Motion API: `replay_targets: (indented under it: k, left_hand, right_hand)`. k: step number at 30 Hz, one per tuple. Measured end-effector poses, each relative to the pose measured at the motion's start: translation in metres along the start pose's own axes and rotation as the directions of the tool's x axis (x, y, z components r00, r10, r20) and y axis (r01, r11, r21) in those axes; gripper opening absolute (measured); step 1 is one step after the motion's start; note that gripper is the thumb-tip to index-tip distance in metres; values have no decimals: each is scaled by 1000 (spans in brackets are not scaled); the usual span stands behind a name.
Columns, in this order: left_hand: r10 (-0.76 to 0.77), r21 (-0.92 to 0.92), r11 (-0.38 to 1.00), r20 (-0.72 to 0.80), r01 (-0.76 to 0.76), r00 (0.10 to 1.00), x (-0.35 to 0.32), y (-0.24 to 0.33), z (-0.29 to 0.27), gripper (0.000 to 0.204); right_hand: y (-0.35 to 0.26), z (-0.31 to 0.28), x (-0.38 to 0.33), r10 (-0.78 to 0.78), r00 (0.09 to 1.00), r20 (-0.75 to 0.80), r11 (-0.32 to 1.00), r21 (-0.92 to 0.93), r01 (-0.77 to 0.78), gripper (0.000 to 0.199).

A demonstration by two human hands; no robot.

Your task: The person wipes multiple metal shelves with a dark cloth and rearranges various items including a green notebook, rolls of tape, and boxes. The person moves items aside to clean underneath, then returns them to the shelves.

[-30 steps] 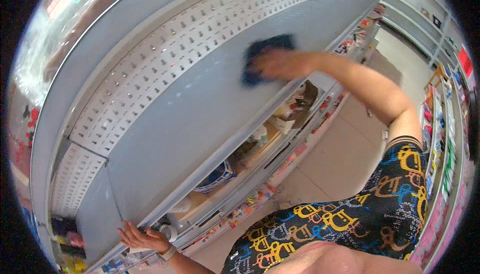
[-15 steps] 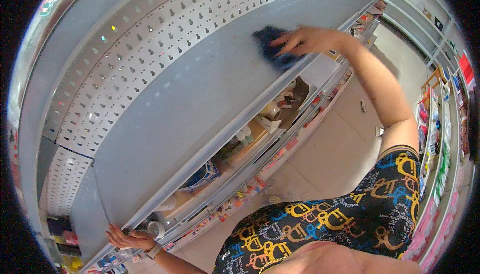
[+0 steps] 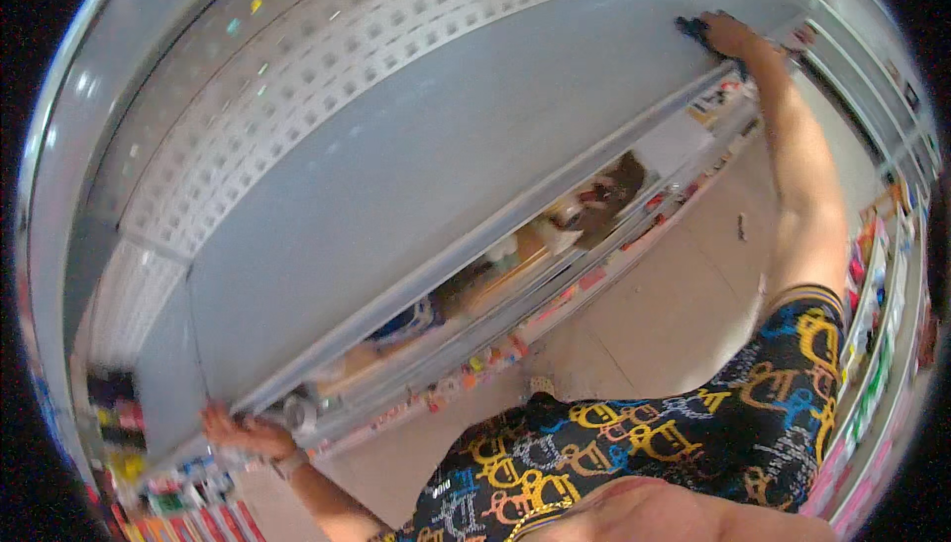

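A long grey shelf (image 3: 426,146) runs diagonally across the view, with a raised front edge. At its far right end, my right hand (image 3: 731,35) presses down on a dark blue cloth (image 3: 695,33); the arm is stretched out and the fingers are closed over the cloth, most of which is hidden beneath them. Toward the lower left, my left hand (image 3: 248,433) rests on the shelf's front edge with its fingers stretched out across it, somewhat blurred. Nothing shows in that hand.
A perforated white back panel (image 3: 327,86) rises behind the shelf. Below it, a lower shelf holds a blue box (image 3: 406,321) and a cardboard box (image 3: 614,195) with small goods. Packed shelves (image 3: 872,344) stand to the right across a tiled floor (image 3: 654,314).
My right hand has slid the cloth along the shelf, away to the far right end. My left hand stays at the front edge. The whole view has shifted slightly.
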State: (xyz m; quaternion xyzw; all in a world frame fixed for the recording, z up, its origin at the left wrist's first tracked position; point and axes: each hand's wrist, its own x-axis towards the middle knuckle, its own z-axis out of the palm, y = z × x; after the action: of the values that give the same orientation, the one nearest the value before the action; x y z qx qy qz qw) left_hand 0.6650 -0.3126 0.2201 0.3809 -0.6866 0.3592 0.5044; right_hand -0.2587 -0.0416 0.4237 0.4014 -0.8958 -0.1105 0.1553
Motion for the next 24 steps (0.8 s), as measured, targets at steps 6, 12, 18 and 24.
replay_targets:
  k: [6, 12, 18, 24]
  left_hand:
    - [-98, -83, 991, 100, 107, 990, -12, 58, 7, 53]
    - [-49, -117, 990, 256, 82, 966, 34, 165, 29, 48]
    - [-17, -456, 867, 375, 200, 927, 10, 250, 0, 49]
    - [-314, -147, 798, 726, 585, 611, -151, 176, -124, 41]
  right_hand:
    - [-107, -22, -43, -129, 992, -14, 988, 89, 130, 46]
    - [-245, -33, -99, -593, 785, -181, 582, 578, 572, 32]
    - [-385, -50, -67, -849, 268, -455, 40, 451, 892, 34]
    - [-561, -122, -113, -788, 264, -555, 26, 399, 917, 29]
